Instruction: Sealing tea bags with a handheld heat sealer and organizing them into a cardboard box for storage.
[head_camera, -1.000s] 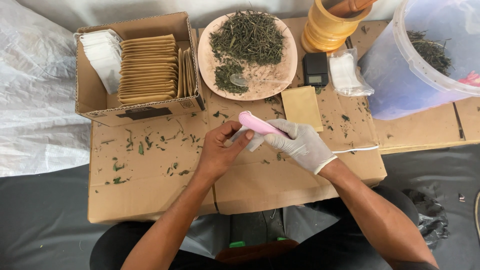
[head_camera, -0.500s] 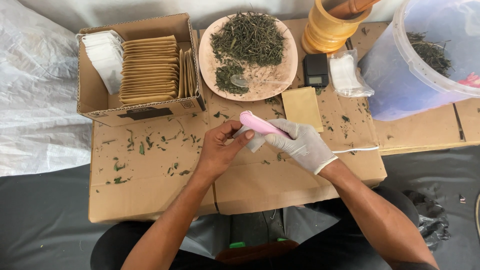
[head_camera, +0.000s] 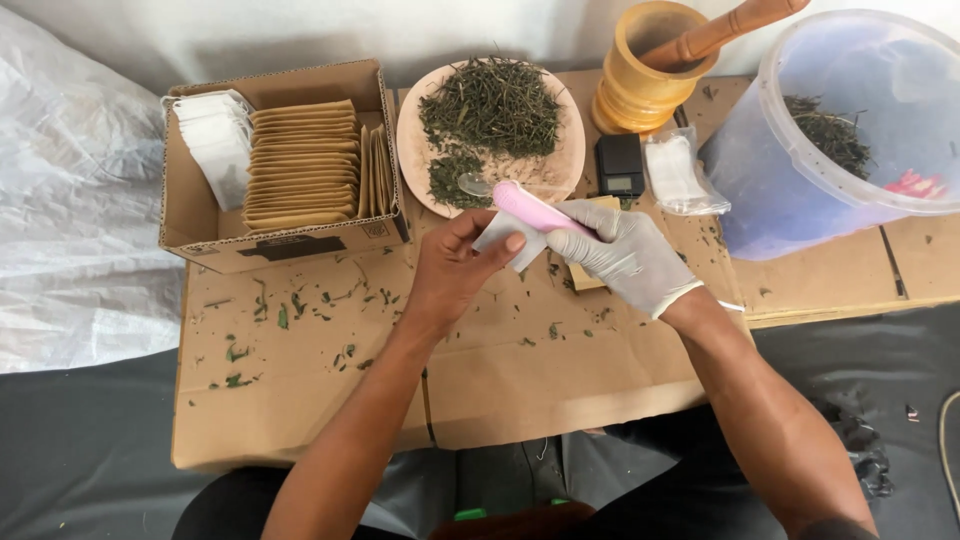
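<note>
Small white paper sachet (head_camera: 497, 233) now higher than a second ago, near the far edge of the flat brown cardboard sheet (head_camera: 330, 390), just before the round pale plate (head_camera: 408, 150) of dried green leaves. Pinched between thumb and fingertips of the bare left hand (head_camera: 455, 275), closed firmly on its lower part.

Pink-handled metal spoon (head_camera: 535, 208) also moved up together with it. Clasped in the white-gloved right hand (head_camera: 625, 260), fingers wrapped fully around the handle, with the spoon's bowl reaching over the near rim of the plate, at the finer crumbled leaves. Probably a scoop being taken for filling; cannot tell whether the sachet mouth is open.

At the far left corner, an open cardboard box (head_camera: 290, 248) with stacked tan envelopes and white sachets. Toward the far right, a yellow wooden mortar with pestle (head_camera: 640, 90), a small black scale (head_camera: 620, 165) and a translucent plastic bucket (head_camera: 790, 190).
</note>
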